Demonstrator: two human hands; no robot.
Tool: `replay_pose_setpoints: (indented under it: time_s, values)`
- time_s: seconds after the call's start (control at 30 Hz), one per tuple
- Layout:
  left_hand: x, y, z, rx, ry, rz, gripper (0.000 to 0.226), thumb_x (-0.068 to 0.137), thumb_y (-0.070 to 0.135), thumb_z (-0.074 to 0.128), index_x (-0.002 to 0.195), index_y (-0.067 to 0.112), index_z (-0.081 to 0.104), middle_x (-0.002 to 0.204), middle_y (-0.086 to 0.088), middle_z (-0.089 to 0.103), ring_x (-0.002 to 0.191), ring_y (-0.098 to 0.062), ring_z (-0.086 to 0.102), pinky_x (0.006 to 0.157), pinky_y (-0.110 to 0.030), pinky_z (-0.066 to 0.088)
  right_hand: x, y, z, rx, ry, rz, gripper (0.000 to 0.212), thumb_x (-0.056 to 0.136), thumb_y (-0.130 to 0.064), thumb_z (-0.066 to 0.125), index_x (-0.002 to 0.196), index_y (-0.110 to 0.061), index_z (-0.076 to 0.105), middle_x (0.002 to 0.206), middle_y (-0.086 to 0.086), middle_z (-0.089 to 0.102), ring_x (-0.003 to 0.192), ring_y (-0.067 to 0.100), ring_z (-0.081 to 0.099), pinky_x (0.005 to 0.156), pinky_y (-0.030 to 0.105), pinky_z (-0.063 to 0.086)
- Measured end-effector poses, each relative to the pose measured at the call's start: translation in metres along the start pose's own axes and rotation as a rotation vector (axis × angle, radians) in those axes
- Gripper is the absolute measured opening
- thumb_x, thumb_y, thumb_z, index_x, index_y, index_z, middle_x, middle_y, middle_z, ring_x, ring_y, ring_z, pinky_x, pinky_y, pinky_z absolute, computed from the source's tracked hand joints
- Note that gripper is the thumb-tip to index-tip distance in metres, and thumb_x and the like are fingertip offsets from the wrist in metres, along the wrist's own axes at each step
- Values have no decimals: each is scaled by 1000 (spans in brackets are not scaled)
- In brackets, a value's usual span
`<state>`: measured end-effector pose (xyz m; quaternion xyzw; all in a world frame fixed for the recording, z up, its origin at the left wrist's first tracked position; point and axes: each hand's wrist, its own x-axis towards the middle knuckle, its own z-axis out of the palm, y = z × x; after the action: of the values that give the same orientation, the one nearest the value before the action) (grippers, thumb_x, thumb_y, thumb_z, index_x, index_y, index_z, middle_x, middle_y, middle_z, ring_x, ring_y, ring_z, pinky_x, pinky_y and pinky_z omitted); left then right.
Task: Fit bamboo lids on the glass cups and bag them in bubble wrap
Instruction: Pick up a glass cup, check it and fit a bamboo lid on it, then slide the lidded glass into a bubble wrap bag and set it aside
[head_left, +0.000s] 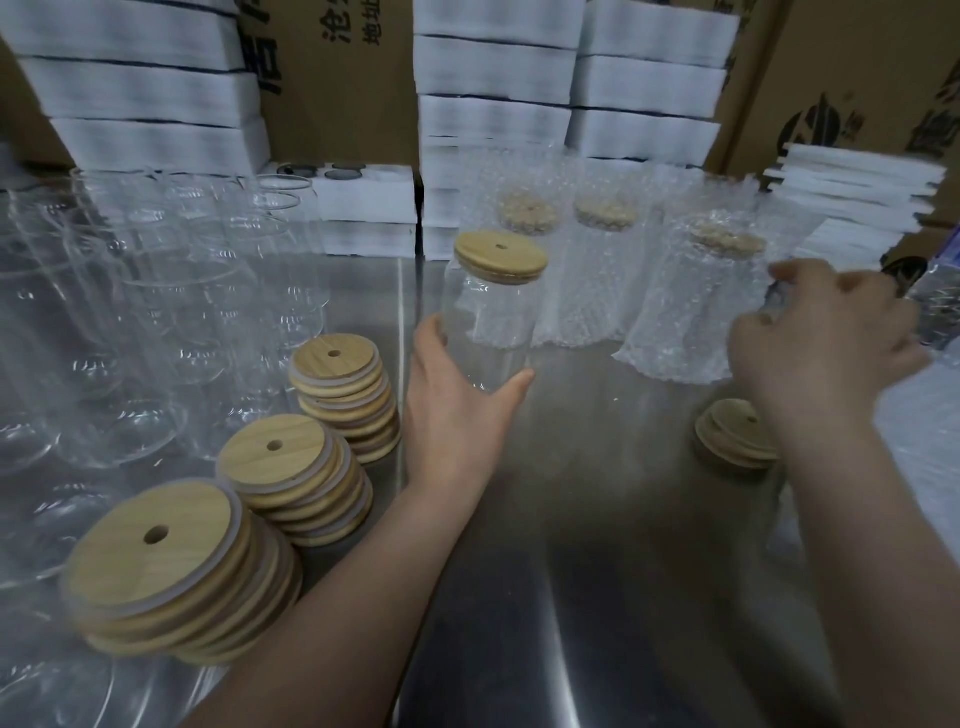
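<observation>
The left grip (462, 384) wraps thumb and fingers round the lower wall of a glass cup (491, 332), which stands upright on the steel counter (597, 519) with its bamboo lid (500, 257) already seated. The right grip (826, 338) is curled and blurred beside clear wrap (935, 306) at the counter's right edge; whether it pinches a bag cannot be told. Bagging looks like the step in hand. It would go best with one bag separated, its mouth opened wide, and the cup slid in base first and level, so the lid stays pressed down. Three bagged cups (691, 306) stand behind, with lid stacks (337, 389) and bare cups (156, 312) to the left.
</observation>
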<state>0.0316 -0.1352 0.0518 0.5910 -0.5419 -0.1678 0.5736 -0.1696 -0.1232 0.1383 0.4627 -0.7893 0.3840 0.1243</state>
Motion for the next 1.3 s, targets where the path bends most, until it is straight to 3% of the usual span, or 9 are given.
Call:
replay_pose_setpoints:
  time_s: [0.13,0.23,0.5,0.7,0.83,0.93,1.07,1.17,1.3]
  values:
    - [4,-3,1,-37,29,-39,91,72,37,84,142,13,30,142,-10,46,132,-21,43,102,-21,32,28,25,0,-196,-327,257,49,91,-20,58,137,-11,45,148,26,26,140,39,20,113,47,19]
    - [5,-3,2,-42,32,-36,91,73,34,83,142,10,29,143,-12,43,133,-22,41,106,-24,31,48,48,6,-165,-451,289,52,90,-13,61,137,0,44,149,29,29,139,47,26,113,56,28]
    - [4,-1,1,8,55,-6,99,74,29,83,148,5,21,145,-14,41,136,-25,38,114,-35,33,64,77,22,-69,-365,292,53,86,-4,65,136,-10,49,146,27,35,134,48,33,111,55,33]
    - [-1,0,2,72,97,138,114,75,19,83,154,6,1,158,-17,16,146,-24,15,105,0,-4,67,87,26,13,-317,292,47,81,-6,70,124,-15,55,137,30,44,126,47,47,95,51,42]
    - [-4,6,0,164,160,252,113,73,20,84,153,4,6,158,-21,11,144,-28,13,104,2,-11,69,90,28,-61,-299,296,43,80,-15,71,121,-18,58,134,28,48,123,49,47,102,56,40]
    - [-6,10,-3,266,213,356,106,73,21,83,151,2,14,155,-25,14,141,-31,18,115,-12,1,70,93,29,-24,-270,304,42,85,-15,67,126,-20,56,134,25,49,121,49,47,105,59,39]
    - [-10,18,-6,311,242,492,91,77,18,78,144,15,17,150,-29,23,140,-41,29,113,-53,32,64,92,25,40,-204,224,47,83,-9,62,128,-20,53,130,22,52,119,48,49,100,61,42]
    - [-12,23,-7,269,270,612,80,77,12,74,138,16,23,147,-26,25,137,-41,32,106,-59,35,55,85,12,-3,24,50,45,77,-11,65,121,-18,58,116,20,59,107,45,54,90,58,44]
    - [-22,29,-6,288,266,724,72,74,10,68,134,19,28,144,-7,23,131,-27,35,102,-53,36,43,56,1,269,175,-99,43,76,-4,62,117,-16,62,111,17,62,104,36,58,91,48,46]
